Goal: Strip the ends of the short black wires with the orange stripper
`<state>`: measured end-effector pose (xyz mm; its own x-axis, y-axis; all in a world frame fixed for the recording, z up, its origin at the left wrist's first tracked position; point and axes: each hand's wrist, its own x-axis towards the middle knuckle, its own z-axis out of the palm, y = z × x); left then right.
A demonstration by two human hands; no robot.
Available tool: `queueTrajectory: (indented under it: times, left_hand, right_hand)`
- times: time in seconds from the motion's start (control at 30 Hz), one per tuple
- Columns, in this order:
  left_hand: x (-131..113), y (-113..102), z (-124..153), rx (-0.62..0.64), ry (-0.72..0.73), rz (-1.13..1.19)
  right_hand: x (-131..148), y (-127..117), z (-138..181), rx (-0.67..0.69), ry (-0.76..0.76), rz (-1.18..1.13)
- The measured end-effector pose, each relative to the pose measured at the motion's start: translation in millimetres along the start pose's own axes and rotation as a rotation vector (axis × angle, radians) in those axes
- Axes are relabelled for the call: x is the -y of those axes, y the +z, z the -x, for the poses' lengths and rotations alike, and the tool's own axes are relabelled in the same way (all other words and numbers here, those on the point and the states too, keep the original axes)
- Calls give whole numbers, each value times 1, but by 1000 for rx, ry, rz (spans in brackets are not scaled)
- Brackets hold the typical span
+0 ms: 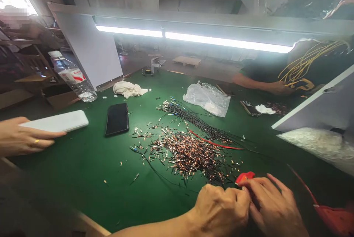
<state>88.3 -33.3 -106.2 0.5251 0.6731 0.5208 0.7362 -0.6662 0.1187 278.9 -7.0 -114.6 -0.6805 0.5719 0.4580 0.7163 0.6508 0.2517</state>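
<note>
My left hand (pixel 221 207) is curled into a fist at the bottom edge, and a thin black wire (pixel 155 170) runs across the green mat towards it. Pressed against it, my right hand (pixel 273 207) has its fingers closed on a small red tool (pixel 245 177), whose tip sticks out between the two hands. Just beyond them lies a heap of short stripped wire offcuts with copper ends (pixel 190 154). Behind the heap is a bundle of long black wires (pixel 199 122) with a red wire (pixel 218 144) across it.
Another person's hand (pixel 22 137) holds a white phone (pixel 59 121) at the left. A black phone (pixel 117 119), water bottle (pixel 73 76), white cloth (pixel 128 89) and plastic bag (pixel 207 97) lie on the green table (pixel 83 163). A co-worker's arm (pixel 257 84) rests opposite. A red object (pixel 334 218) is at bottom right.
</note>
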Motion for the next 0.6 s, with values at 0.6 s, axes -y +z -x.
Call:
queueTrajectory:
  times: [0.6]
  left_hand:
    - [0,-15,-9,155,-12,51]
  right_hand:
    - [10,-22,-25,-73,126,28]
